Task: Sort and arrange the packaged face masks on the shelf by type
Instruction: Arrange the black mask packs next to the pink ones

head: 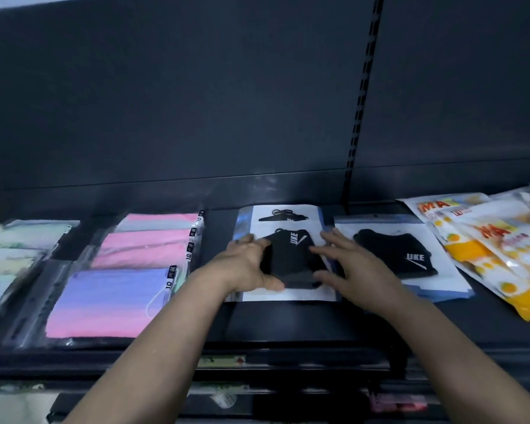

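A clear packet with a black mask (291, 255) printed "LIKE" lies at the middle of the dark shelf (288, 319). My left hand (248, 264) rests on its left side, thumb along the front edge. My right hand (349, 264) lies flat on its right side with fingers spread. A second black mask packet (410, 258) lies just to the right on a small stack. Pink mask packets (153, 240) and a purple-pink packet (104, 301) lie to the left.
Pale green and white mask packets (19, 249) sit at the far left. Orange and white "MA" packets (496, 249) fan out at the far right. A dark back panel (196, 102) with a slotted upright (361, 96) rises behind. Lower shelves show below the front edge.
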`<control>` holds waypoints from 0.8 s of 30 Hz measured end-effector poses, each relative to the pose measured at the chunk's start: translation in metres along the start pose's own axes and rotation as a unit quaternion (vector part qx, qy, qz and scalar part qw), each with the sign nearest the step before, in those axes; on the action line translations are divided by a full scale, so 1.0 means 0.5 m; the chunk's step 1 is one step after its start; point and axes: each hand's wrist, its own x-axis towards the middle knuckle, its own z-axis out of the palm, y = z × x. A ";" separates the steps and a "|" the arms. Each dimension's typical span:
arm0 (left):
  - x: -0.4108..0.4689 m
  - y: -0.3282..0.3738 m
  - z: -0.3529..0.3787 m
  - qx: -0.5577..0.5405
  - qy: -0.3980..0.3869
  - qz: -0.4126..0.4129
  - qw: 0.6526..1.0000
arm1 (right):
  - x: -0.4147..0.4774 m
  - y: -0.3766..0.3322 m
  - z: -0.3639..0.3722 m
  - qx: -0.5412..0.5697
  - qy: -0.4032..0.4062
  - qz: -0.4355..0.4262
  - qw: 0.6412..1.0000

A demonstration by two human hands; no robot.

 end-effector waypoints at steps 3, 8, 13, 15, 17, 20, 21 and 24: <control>0.028 0.053 0.008 -0.058 0.139 0.028 0.988 | -0.048 0.056 -0.026 -0.116 0.155 0.050 0.980; 0.073 0.205 0.030 -0.156 0.131 0.064 0.977 | -0.122 0.142 -0.079 -0.173 0.072 0.201 0.962; 0.120 0.304 0.061 -0.173 0.093 0.003 0.981 | -0.160 0.194 -0.107 -0.073 0.063 0.200 0.975; 0.131 0.319 0.068 -0.253 0.098 -0.023 0.962 | -0.168 0.205 -0.108 -0.056 0.083 0.187 0.977; 0.140 0.324 0.071 -0.376 0.124 -0.033 0.917 | -0.171 0.207 -0.113 -0.023 0.109 0.179 0.978; 0.140 0.322 0.056 -0.497 0.175 -0.060 0.848 | -0.171 0.210 -0.128 0.013 0.132 0.153 0.979; 0.137 0.311 0.042 -0.503 0.214 -0.076 0.834 | -0.169 0.211 -0.131 0.014 0.136 0.145 0.980; 0.131 0.263 0.011 -0.500 0.330 -0.132 0.790 | -0.154 0.213 -0.135 0.003 0.106 0.134 0.985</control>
